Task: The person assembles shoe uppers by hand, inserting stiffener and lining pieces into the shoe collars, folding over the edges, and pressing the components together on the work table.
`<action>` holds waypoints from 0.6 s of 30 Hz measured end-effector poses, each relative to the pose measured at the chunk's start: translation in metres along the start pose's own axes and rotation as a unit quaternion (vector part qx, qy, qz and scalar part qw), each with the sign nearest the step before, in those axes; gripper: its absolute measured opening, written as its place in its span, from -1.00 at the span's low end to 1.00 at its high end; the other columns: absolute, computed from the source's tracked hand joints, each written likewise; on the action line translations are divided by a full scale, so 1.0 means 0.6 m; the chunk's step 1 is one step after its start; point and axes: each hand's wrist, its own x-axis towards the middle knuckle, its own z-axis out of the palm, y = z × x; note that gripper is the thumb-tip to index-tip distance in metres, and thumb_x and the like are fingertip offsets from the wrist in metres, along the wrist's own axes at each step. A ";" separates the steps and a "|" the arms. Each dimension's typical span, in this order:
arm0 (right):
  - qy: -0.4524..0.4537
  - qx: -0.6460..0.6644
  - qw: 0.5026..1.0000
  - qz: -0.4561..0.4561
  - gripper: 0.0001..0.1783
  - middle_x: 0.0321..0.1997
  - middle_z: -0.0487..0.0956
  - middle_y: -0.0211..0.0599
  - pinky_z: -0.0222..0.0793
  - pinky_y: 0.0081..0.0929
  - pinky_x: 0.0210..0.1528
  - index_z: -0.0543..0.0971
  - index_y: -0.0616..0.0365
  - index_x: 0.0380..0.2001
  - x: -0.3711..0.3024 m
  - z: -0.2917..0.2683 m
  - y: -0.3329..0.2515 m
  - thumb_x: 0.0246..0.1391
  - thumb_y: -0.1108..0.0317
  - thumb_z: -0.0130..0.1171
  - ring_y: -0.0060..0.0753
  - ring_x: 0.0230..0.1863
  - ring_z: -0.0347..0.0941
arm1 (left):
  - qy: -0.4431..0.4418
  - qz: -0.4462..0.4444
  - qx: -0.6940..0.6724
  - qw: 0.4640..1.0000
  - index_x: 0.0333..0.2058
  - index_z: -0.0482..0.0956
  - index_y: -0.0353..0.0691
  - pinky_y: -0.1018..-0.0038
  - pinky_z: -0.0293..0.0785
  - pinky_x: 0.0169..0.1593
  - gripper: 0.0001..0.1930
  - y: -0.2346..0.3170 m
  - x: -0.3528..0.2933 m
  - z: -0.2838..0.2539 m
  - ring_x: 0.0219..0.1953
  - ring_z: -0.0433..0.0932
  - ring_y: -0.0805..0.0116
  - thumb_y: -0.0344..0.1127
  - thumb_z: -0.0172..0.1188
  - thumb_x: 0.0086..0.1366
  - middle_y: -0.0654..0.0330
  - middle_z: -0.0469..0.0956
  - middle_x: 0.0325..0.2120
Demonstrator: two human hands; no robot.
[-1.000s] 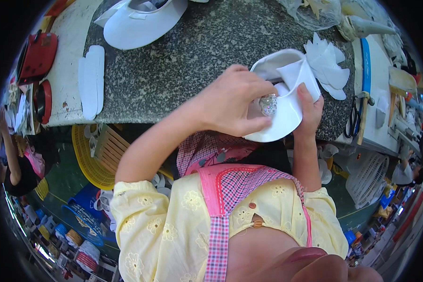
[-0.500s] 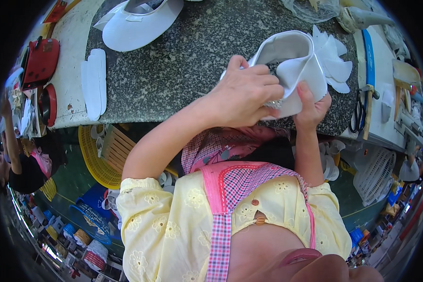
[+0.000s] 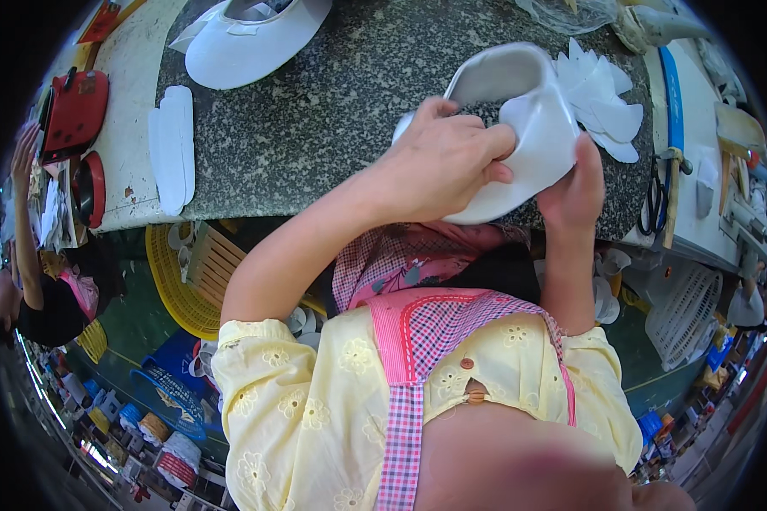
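A white piece [image 3: 528, 162] that looks like a shoe upper, a curved band around an open middle, is held tilted above the dark speckled stone slab. My left hand [image 3: 452, 157] reaches across its near-left side with curled fingers; the fingertips are partly hidden at its inner edge. On the far right side my right hand [image 3: 573, 192] grips it with the thumb raised at the edge, the other fingers hidden behind. Beside it lies a fanned pile of white petal-shaped pieces [image 3: 601, 98]. Another white upper [image 3: 251, 51] rests at the slab's back left.
Long white strips [image 3: 172, 152] are stacked at the slab's [image 3: 315, 145] left edge. Black scissors [image 3: 653, 200] and a blue strip [image 3: 671, 98] lie at the right. A red box [image 3: 75, 115] stands far left. Below is a yellow basket [image 3: 175, 285]. Another person's arm [image 3: 24, 187] is raised at far left.
The upper has tipped and shifted slightly left. My right thumb has moved from its face to its right edge. A shiny bit near my left fingers no longer shows. The other person's hand rose.
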 end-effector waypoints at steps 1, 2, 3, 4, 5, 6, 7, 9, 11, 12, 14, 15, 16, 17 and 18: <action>0.014 0.124 0.990 0.059 -0.64 -0.31 0.49 -0.23 0.38 -0.54 -0.28 0.38 0.33 -0.19 0.006 -0.001 -0.009 -0.06 0.35 0.09 -0.44 -0.34 0.46 | -0.041 0.027 0.004 0.999 -0.46 0.30 -0.18 0.36 0.25 -0.21 -0.83 -0.007 0.002 -0.003 -0.48 0.43 0.20 -0.29 0.10 0.07 0.19 0.40 -0.63; 0.027 0.246 0.962 0.116 -0.63 -0.31 0.48 -0.22 0.39 -0.52 -0.25 0.37 0.31 -0.19 0.010 -0.002 -0.015 -0.06 0.33 0.08 -0.40 -0.31 0.46 | -0.081 0.054 0.008 0.995 -0.45 0.28 -0.18 0.37 0.24 -0.21 -0.83 -0.011 0.002 -0.005 -0.48 0.44 0.18 -0.30 0.09 0.08 0.18 0.41 -0.64; -0.044 0.273 0.954 0.117 -0.60 -0.27 0.47 -0.19 0.38 -0.46 -0.15 0.34 0.31 -0.18 0.011 -0.005 -0.011 -0.07 0.31 0.09 -0.38 -0.24 0.45 | -0.127 0.042 -0.003 0.991 -0.43 0.30 -0.19 0.37 0.24 -0.22 -0.84 -0.007 0.001 -0.004 -0.48 0.45 0.19 -0.31 0.09 0.07 0.17 0.41 -0.64; -0.046 0.273 0.954 0.116 -0.60 -0.27 0.47 -0.19 0.38 -0.46 -0.15 0.34 0.31 -0.18 0.009 -0.002 -0.010 -0.07 0.31 0.09 -0.38 -0.24 0.45 | -0.125 0.042 -0.001 0.991 -0.43 0.30 -0.19 0.37 0.24 -0.22 -0.84 -0.010 0.001 -0.004 -0.48 0.45 0.19 -0.31 0.09 0.07 0.17 0.41 -0.64; -0.027 0.264 0.958 0.110 -0.61 -0.25 0.46 -0.18 0.37 -0.45 -0.12 0.34 0.31 -0.19 0.005 0.006 -0.011 -0.08 0.31 0.10 -0.39 -0.22 0.44 | -0.125 0.039 -0.004 0.991 -0.42 0.30 -0.18 0.36 0.24 -0.21 -0.84 -0.016 0.001 -0.003 -0.48 0.45 0.19 -0.31 0.09 0.08 0.17 0.41 -0.65; -0.007 0.256 0.961 0.104 -0.61 -0.23 0.45 -0.18 0.35 -0.45 -0.10 0.34 0.31 -0.20 0.002 0.011 -0.009 -0.08 0.30 0.11 -0.40 -0.20 0.42 | -0.125 0.036 -0.006 0.991 -0.41 0.31 -0.18 0.36 0.24 -0.21 -0.85 -0.019 0.001 -0.007 -0.48 0.44 0.19 -0.31 0.09 0.08 0.18 0.41 -0.66; -0.023 0.279 0.953 0.111 -0.57 -0.19 0.44 -0.17 0.34 -0.42 -0.06 0.32 0.31 -0.15 -0.001 0.013 -0.004 -0.11 0.36 0.14 -0.36 -0.16 0.42 | -0.138 0.007 -0.007 0.990 -0.40 0.38 -0.17 0.37 0.25 -0.21 -0.86 -0.022 0.002 -0.014 -0.48 0.44 0.19 -0.30 0.11 0.07 0.16 0.42 -0.65; -0.012 0.271 0.957 0.102 -0.56 -0.19 0.45 -0.17 0.33 -0.40 -0.04 0.33 0.30 -0.14 -0.015 0.030 -0.008 -0.13 0.40 0.15 -0.34 -0.15 0.42 | -0.138 -0.014 -0.043 0.989 -0.42 0.40 -0.19 0.36 0.26 -0.23 -0.85 -0.019 0.004 -0.027 -0.48 0.43 0.16 -0.29 0.13 0.06 0.15 0.42 -0.65; 0.000 0.277 0.957 0.082 -0.53 -0.17 0.45 -0.17 0.32 -0.33 0.00 0.35 0.29 -0.11 -0.018 0.032 -0.010 -0.17 0.49 0.17 -0.31 -0.12 0.41 | -0.109 0.004 -0.079 0.991 -0.41 0.48 -0.26 0.36 0.33 -0.33 -0.79 -0.019 0.004 -0.035 -0.50 0.44 0.19 -0.27 0.20 0.02 0.14 0.46 -0.60; -0.002 0.276 0.958 0.083 -0.53 -0.17 0.45 -0.17 0.32 -0.33 0.00 0.35 0.29 -0.11 -0.016 0.031 -0.010 -0.17 0.49 0.17 -0.31 -0.12 0.41 | -0.107 0.004 -0.079 0.991 -0.41 0.48 -0.26 0.36 0.33 -0.33 -0.79 -0.018 0.003 -0.045 -0.50 0.44 0.19 -0.27 0.20 0.02 0.14 0.46 -0.60; -0.014 0.279 0.957 0.074 -0.57 -0.17 0.46 -0.18 0.32 -0.32 0.00 0.37 0.29 -0.14 -0.011 0.030 -0.009 -0.16 0.49 0.16 -0.31 -0.13 0.42 | 0.025 -0.031 -0.107 0.993 -0.31 0.50 -0.31 0.44 0.36 -0.39 -0.75 -0.011 0.006 -0.072 -0.46 0.48 0.33 -0.28 0.17 0.06 0.17 0.52 -0.51; -0.019 0.278 0.958 0.074 -0.57 -0.17 0.46 -0.18 0.32 -0.32 0.00 0.37 0.29 -0.14 -0.011 0.033 -0.007 -0.16 0.49 0.16 -0.31 -0.13 0.42 | 0.069 -0.063 -0.146 0.985 -0.23 0.49 -0.33 0.54 0.35 -0.42 -0.72 -0.012 0.013 -0.074 -0.43 0.45 0.50 -0.26 0.10 0.13 0.22 0.54 -0.45; -0.014 0.275 0.958 0.076 -0.58 -0.18 0.46 -0.18 0.32 -0.32 0.00 0.37 0.29 -0.14 -0.012 0.039 -0.003 -0.16 0.50 0.15 -0.32 -0.14 0.42 | 0.073 -0.062 -0.145 0.985 -0.23 0.49 -0.33 0.54 0.35 -0.42 -0.72 -0.008 0.020 -0.073 -0.43 0.45 0.50 -0.26 0.10 0.13 0.22 0.54 -0.45; -0.009 0.273 0.959 0.078 -0.58 -0.18 0.46 -0.19 0.33 -0.32 0.00 0.37 0.28 -0.14 -0.014 0.043 -0.002 -0.16 0.51 0.14 -0.32 -0.14 0.42 | -0.016 -0.158 -0.205 0.966 -0.23 0.49 -0.33 0.55 0.35 -0.41 -0.72 0.000 0.030 -0.073 -0.44 0.43 0.54 -0.25 0.07 0.16 0.24 0.52 -0.45; -0.013 0.271 0.959 0.077 -0.58 -0.18 0.46 -0.19 0.33 -0.32 0.00 0.37 0.28 -0.14 -0.016 0.046 -0.003 -0.16 0.51 0.14 -0.32 -0.14 0.42 | -0.105 -0.251 -0.261 0.926 -0.22 0.49 -0.32 0.57 0.34 -0.41 -0.71 0.006 0.039 -0.071 -0.45 0.41 0.57 -0.23 0.04 0.19 0.26 0.51 -0.45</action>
